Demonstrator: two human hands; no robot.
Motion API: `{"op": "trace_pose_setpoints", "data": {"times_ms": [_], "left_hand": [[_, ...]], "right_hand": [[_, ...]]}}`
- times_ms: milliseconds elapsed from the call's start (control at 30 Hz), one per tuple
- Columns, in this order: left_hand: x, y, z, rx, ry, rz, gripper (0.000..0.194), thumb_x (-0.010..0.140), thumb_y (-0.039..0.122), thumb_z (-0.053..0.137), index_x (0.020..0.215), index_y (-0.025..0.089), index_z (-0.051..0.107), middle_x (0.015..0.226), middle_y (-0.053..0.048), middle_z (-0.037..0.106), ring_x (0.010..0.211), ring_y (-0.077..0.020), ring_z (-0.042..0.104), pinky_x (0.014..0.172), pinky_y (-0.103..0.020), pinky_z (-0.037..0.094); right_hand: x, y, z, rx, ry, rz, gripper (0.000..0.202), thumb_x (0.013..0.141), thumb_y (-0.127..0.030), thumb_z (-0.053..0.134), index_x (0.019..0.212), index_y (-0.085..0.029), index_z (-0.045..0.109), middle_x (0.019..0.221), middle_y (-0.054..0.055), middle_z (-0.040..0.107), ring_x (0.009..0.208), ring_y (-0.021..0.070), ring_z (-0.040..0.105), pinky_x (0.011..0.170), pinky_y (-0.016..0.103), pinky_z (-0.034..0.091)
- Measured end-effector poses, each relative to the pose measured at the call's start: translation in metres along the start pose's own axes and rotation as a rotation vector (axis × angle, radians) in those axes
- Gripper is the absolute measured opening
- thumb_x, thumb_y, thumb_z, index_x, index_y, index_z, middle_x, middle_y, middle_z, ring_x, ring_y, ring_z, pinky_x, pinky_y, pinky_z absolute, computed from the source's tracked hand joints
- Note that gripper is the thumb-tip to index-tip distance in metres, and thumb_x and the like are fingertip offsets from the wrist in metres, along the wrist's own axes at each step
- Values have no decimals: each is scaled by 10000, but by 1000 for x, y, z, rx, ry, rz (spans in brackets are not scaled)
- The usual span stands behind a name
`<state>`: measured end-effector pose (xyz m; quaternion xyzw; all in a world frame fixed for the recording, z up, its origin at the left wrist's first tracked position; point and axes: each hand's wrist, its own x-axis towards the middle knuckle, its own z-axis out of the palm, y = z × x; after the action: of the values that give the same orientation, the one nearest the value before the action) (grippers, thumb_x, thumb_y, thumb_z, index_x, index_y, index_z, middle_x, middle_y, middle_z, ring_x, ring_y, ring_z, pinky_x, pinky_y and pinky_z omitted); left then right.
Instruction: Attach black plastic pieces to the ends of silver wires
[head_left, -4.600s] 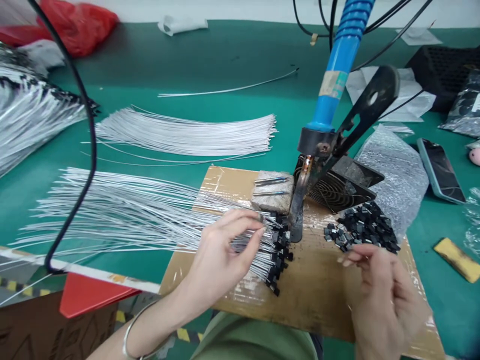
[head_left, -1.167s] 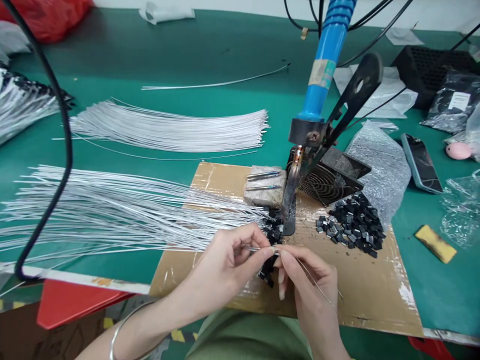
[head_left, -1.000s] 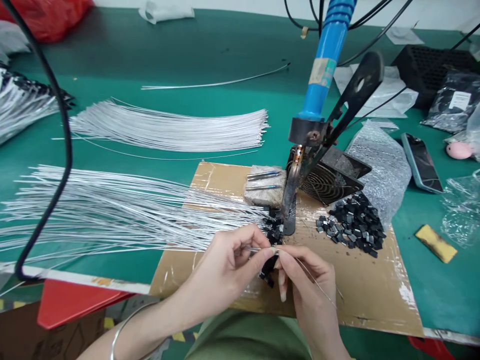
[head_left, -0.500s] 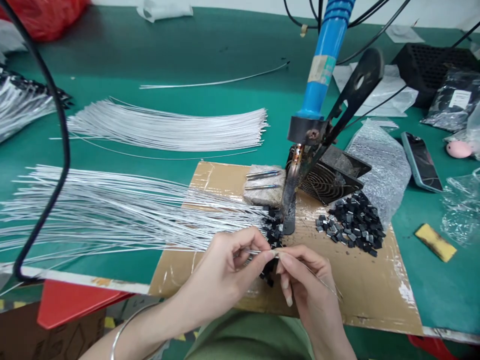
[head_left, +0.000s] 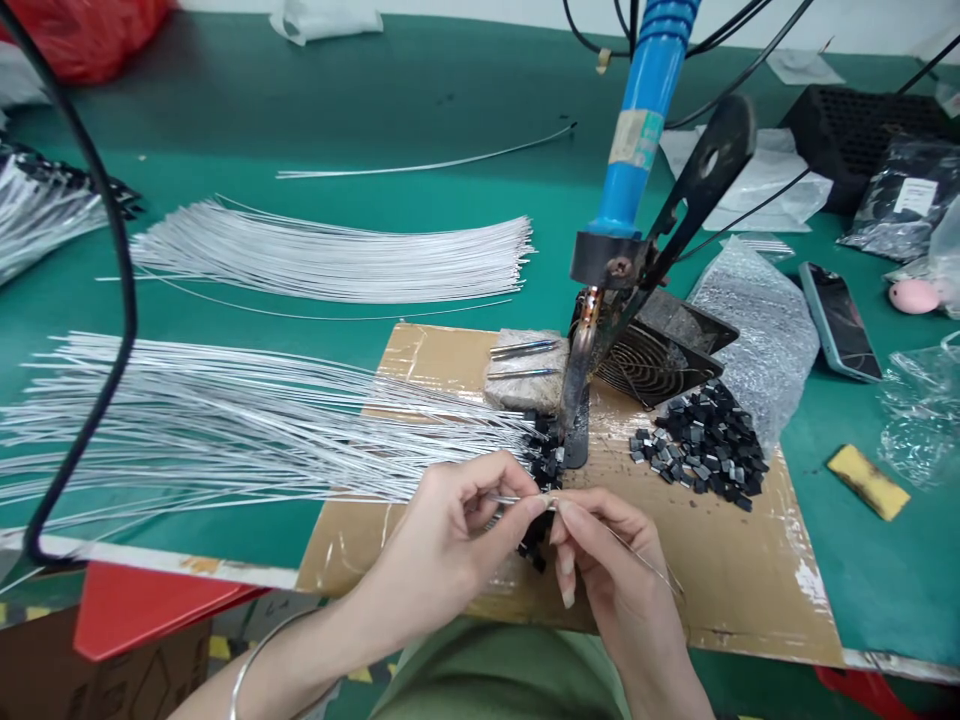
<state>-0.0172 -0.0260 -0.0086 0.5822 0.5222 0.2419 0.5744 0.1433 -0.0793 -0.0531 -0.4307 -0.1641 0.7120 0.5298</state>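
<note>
My left hand (head_left: 469, 530) is closed, thumb and forefinger pinching a thin white wire (head_left: 508, 498) near its end. Right beside it, fingertips almost touching, my right hand (head_left: 619, 550) pinches a fine silvery wire (head_left: 646, 567), whose loose length curves down over the hand. The exact spot where the two wires meet is too small to make out. Behind the hands lies a bundle of white wires (head_left: 315, 430) with small black connectors (head_left: 541, 450) at their right ends. A blue-handled soldering iron (head_left: 634, 150) is clamped upright above, its tip pointing down near the connectors.
A cardboard sheet (head_left: 675, 570) covers the bench's front. On it are a pad with metal tips (head_left: 521, 375), a small fan (head_left: 652, 360) and a pile of black connectors (head_left: 709, 440). Another wire bundle (head_left: 337, 250), a phone (head_left: 840, 320) and a sponge (head_left: 868, 482) lie around. A black cable (head_left: 124, 280) hangs left.
The view has shifted very slightly. Both hands keep the same pinch, and the right fingers have moved only a little; everything on the bench stays put.
</note>
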Motion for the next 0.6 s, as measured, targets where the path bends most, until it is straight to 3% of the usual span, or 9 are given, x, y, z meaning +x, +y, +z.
{"op": "trace_pose_setpoints", "data": {"times_ms": [200, 600], "left_hand": [[-2, -7, 4, 14, 49, 40, 240, 921, 363, 706, 763, 184, 686, 673, -20, 645, 588, -140, 534, 497, -232, 381], [-4, -5, 10, 117, 153, 174, 228, 935, 234, 614, 732, 160, 688, 571, 58, 490, 501, -85, 309, 456, -218, 258]], "right_hand": [[0, 3, 0, 22, -5, -12, 164, 866, -385, 855, 854, -221, 855, 694, -9, 713, 472, 54, 572, 432, 136, 522], [1, 2, 7, 57, 57, -31, 211, 788, -407, 912, 804, -202, 863, 640, -12, 696, 429, 38, 560, 411, 114, 493]]}}
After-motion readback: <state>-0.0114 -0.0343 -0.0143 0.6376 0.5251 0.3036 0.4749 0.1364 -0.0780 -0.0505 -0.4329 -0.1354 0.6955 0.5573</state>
